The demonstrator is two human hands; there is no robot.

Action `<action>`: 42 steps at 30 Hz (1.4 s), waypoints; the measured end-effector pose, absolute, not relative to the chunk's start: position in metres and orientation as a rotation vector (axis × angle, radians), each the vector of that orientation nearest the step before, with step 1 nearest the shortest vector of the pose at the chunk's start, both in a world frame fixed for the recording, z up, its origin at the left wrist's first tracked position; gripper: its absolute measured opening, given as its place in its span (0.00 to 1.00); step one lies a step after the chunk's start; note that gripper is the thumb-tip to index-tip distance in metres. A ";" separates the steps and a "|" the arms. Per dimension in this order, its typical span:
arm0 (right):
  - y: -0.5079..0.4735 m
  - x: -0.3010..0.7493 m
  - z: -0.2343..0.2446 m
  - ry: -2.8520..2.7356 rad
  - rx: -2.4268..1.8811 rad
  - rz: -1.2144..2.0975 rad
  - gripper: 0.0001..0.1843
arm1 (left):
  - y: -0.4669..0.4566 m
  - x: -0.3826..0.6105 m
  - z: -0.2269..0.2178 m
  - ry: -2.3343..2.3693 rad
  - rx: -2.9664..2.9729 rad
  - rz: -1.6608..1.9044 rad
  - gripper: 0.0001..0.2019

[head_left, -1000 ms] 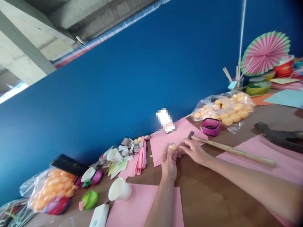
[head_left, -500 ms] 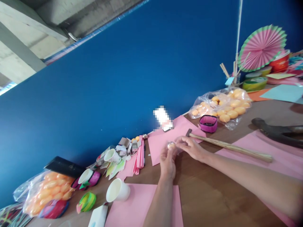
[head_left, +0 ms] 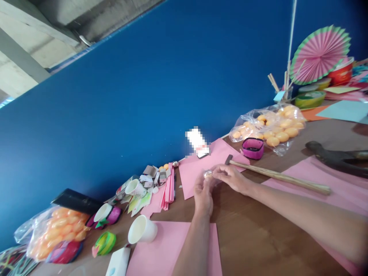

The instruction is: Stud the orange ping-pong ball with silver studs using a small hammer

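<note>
In the middle of the head view my left hand point(head_left: 203, 195) is closed, its thumb and fingers gripping a small shiny silver ball point(head_left: 207, 174). Just to the right, my right hand point(head_left: 231, 178) has its fingertips drawn together close beside the ball. Whether they pinch something thin or only touch the ball is too small to make out. Both hands are over the brown table point(head_left: 238, 226), by a pink sheet of paper point(head_left: 188, 178). A hammer point(head_left: 278, 175) with a wooden handle lies beyond my right forearm. Another shiny ball point(head_left: 175, 164) rests near the wall.
A blue wall point(head_left: 143, 96) closes off the back. Bags of orange plastic balls point(head_left: 273, 141) lie right and left. A white cup point(head_left: 143, 229) stands on pink paper at front left. Also about are a purple ring-shaped band point(head_left: 253, 153), a phone point(head_left: 198, 142) and folded pink strips point(head_left: 169, 188).
The view has shifted slightly. Both hands keep nearly the same place and pose around the shiny ball.
</note>
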State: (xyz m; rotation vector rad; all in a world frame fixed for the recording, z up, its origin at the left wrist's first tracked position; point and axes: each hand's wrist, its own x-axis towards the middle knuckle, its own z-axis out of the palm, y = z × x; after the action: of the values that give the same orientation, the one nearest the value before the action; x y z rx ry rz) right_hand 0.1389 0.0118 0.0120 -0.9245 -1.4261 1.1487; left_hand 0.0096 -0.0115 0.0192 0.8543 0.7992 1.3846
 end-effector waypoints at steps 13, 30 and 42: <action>0.010 0.140 0.013 -1.497 -0.933 1.130 0.11 | -0.011 0.009 0.018 0.860 0.840 1.391 0.26; 0.010 0.140 0.015 -1.514 -0.910 1.140 0.10 | -0.011 0.011 0.019 0.823 0.843 1.392 0.26; 0.009 0.140 0.017 -1.539 -0.941 1.128 0.10 | -0.011 0.011 0.020 0.816 0.851 1.397 0.25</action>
State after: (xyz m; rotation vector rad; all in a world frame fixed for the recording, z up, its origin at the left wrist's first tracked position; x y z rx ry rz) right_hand 0.1404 0.0093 0.0170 -0.9409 -1.5390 1.1276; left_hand 0.0111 -0.0114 0.0199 0.8514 0.8163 1.3967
